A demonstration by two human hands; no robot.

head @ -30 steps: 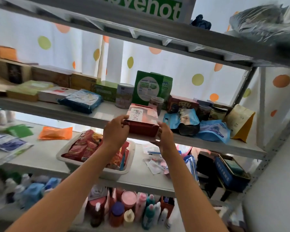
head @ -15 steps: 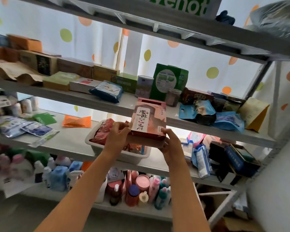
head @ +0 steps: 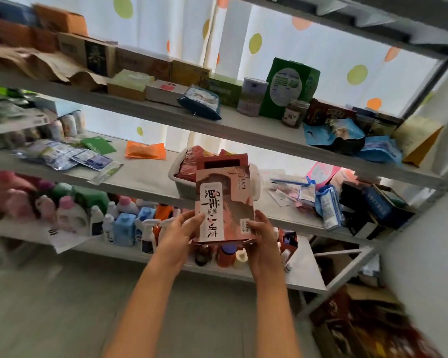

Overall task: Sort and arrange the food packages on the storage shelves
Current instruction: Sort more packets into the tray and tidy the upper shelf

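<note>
I hold a flat pink and red box (head: 224,195) with black characters on a white label, upright in front of me, off the shelves. My left hand (head: 177,236) grips its lower left corner and my right hand (head: 263,240) grips its lower right corner. Behind it, a white basket (head: 179,182) of red snack packs sits on the middle shelf (head: 140,174). The upper shelf (head: 243,127) carries a green pouch (head: 289,86), a tin can (head: 252,95), a blue pack (head: 201,102), blue bags (head: 334,135) and cardboard boxes.
Orange pouch (head: 145,150) and several foil sachets (head: 62,156) lie on the middle shelf's left part. Bottles and sprays (head: 124,226) crowd the lowest shelf. A dark box (head: 380,205) and blue packs (head: 329,205) sit at the right. Clutter lies on the floor at lower right.
Both hands have lifted the pink box off the upper shelf's front edge, brought it down and toward me, and turned it upright. The view has swung downward.
</note>
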